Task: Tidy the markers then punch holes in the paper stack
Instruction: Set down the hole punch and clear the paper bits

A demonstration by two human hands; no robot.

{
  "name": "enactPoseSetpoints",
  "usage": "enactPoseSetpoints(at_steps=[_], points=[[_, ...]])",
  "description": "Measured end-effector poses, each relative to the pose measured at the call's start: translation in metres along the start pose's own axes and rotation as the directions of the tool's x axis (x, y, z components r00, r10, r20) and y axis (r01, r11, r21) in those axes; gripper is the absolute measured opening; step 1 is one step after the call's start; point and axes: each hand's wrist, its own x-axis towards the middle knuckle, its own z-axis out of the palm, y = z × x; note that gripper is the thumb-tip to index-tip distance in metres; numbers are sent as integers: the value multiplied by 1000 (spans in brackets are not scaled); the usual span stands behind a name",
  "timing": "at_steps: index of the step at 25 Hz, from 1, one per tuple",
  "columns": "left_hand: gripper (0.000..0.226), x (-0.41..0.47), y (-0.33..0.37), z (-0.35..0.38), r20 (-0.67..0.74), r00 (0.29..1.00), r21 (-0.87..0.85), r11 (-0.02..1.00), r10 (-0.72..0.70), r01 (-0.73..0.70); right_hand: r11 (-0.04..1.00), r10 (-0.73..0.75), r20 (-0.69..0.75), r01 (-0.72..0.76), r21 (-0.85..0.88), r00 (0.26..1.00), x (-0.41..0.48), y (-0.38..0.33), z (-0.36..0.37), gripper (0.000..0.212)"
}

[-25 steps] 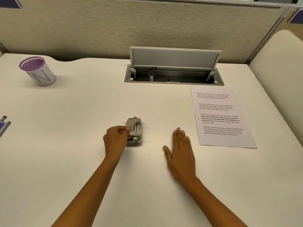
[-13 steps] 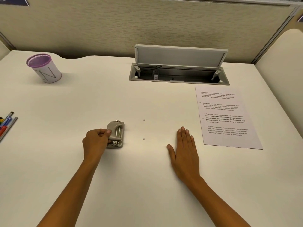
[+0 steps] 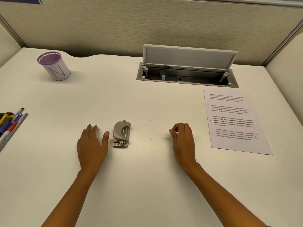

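Scanning from the left edge, I see the markers lying in a loose bundle on the desk, partly cut off by the frame. Farther back stands the cup, purple-rimmed, upright, well apart from them. My left hand lies open and flat on the desk, fingers spread and a little blurred, holding nothing; its thumb sits just beside the punch, and I cannot tell whether they touch. The punch rests on the desk between my hands, nearer the left. Right of it lie two small white dots, one behind the other. My right hand is empty, its fingers curled loosely inward, resting on or just above the desk. Behind it the cable hatch stands with its lid raised. At far right the paper lies flat, printed side up, apart from both hands.
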Motion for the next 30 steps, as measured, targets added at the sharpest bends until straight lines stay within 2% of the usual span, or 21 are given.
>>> enactPoseSetpoints(at_steps=[4,7,9,10,15,19,20,22,24,26,28,30], points=[[62,-8,-18,12,38,993,244,962,114,-120,994,18,100,-29,105,995,40,-23,26,6],[65,-7,-18,16,32,992,289,949,124,-128,990,11,176,-35,133,984,57,-31,40,10],[64,-6,-21,18,23,993,298,947,114,-116,980,58,244,-101,169,968,62,-35,47,11],[64,-5,-21,19,19,994,300,947,110,-110,982,65,255,-108,155,965,64,-36,50,9],[66,-5,-20,20,18,994,321,941,109,-109,997,-34,217,50,-66,975,62,-39,55,4],[64,-5,-20,19,12,994,307,945,111,-109,976,-41,297,102,-192,954,65,-42,57,9],[63,-5,-20,19,12,994,308,945,110,-108,984,-31,302,82,-160,953,65,-42,56,10],[62,-5,-21,19,12,994,309,945,108,-107,996,76,290,-88,30,954,65,-43,49,14],[62,-5,-21,19,14,994,307,946,108,-107,932,206,275,-274,238,939,63,-42,39,13],[62,-5,-20,19,17,994,307,946,107,-107,845,301,283,-392,365,911,58,-39,30,7],[62,-5,-20,19,16,994,311,944,109,-109,758,364,343,-489,432,866,51,-35,21,6],[62,-5,-20,19,13,994,310,944,111,-110,756,363,401,-517,402,841,42,-32,18,11]])
